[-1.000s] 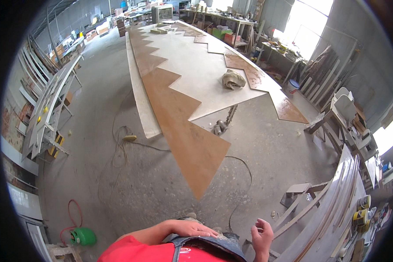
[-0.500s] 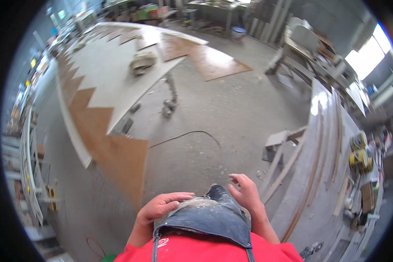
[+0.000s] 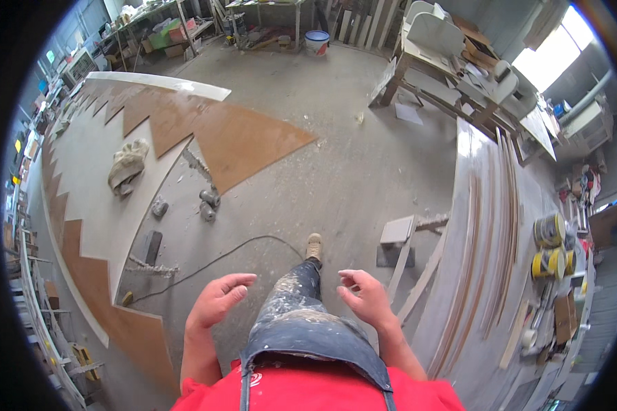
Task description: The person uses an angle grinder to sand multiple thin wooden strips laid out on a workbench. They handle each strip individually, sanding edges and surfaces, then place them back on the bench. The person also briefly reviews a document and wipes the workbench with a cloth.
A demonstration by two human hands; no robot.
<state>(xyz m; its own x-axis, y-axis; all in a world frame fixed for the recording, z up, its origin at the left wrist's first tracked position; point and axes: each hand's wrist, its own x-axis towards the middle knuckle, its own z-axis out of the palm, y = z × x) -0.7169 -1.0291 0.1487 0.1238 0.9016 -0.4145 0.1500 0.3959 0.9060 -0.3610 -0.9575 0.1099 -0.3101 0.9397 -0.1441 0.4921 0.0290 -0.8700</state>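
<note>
Through the head camera I have both bare hands in front of me, and neither has hold of anything. The left hand [image 3: 219, 298] is half open, its fingers [image 3: 238, 279] loosely bent with the thumb apart; the right hand [image 3: 369, 298] is in much the same shape, its fingers curled a little more. Between them, nearest to both, I see the dark, smooth apron [image 3: 315, 342] over the red shirt [image 3: 315, 390], and below it the trouser leg [image 3: 288, 294], crusted with pale spatter, ending in a tan shoe [image 3: 314, 246] on the dusty grey floor [image 3: 274, 185]. I make out floor between each hand and that leg.

To my left spreads a broad counter: a matt, off-white sheet [image 3: 96, 205] bordered by brown board cut in sharp zigzags, one length on the far side [image 3: 247, 140], glossy in patches, and another on the near side [image 3: 134, 335]. A crumpled beige cloth [image 3: 128, 168] lies on the white. A thin dark cable [image 3: 233, 250] curves over the floor. To my right, long narrow strips [image 3: 470, 267] lie lengthwise on a pale, shiny panel [image 3: 452, 198], with yellow-and-black cylindrical tins [image 3: 547, 264] beyond.
</note>
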